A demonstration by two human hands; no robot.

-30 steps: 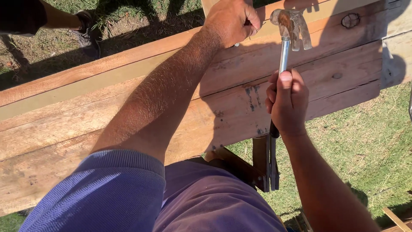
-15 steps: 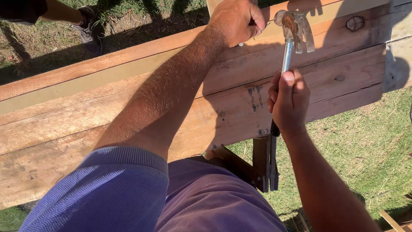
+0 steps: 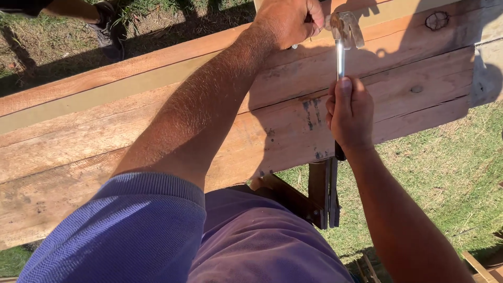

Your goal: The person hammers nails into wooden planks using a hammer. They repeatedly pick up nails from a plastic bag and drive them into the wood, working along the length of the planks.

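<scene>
Head view, looking down. The right hand (image 3: pixel 350 114) is closed in a full fist around the shaft of a claw hammer (image 3: pixel 341 52), thumb laid along the metal shaft and pointing toward the head; the lower end of the handle is hidden inside the fist, with only a dark stub showing just below the wrist. The hammer head, steel and sunlit, lies over the upper plank, just beside the left hand. Its striking face cannot be made out from this angle.

The left hand (image 3: pixel 287 21) is curled shut near the top edge of the frame, its fingers partly cut off. A small pale metallic point shows just under the hand; whether the fingers pinch a nail cannot be told, since the fingertips are turned away from the camera.

Both hands work over a stack of rough wooden planks (image 3: pixel 131 136) running across the view, with a knot (image 3: pixel 436 20) at the upper right. The near arm and a purple sleeve (image 3: pixel 126 230) cover much of the lower planks. A dark wooden support (image 3: pixel 319 194) shows beneath the plank edge, mostly hidden. Grass (image 3: pixel 445 173) lies below at right. At the upper left, another person's shoe (image 3: pixel 107 26) and leg are cut off by the frame.
</scene>
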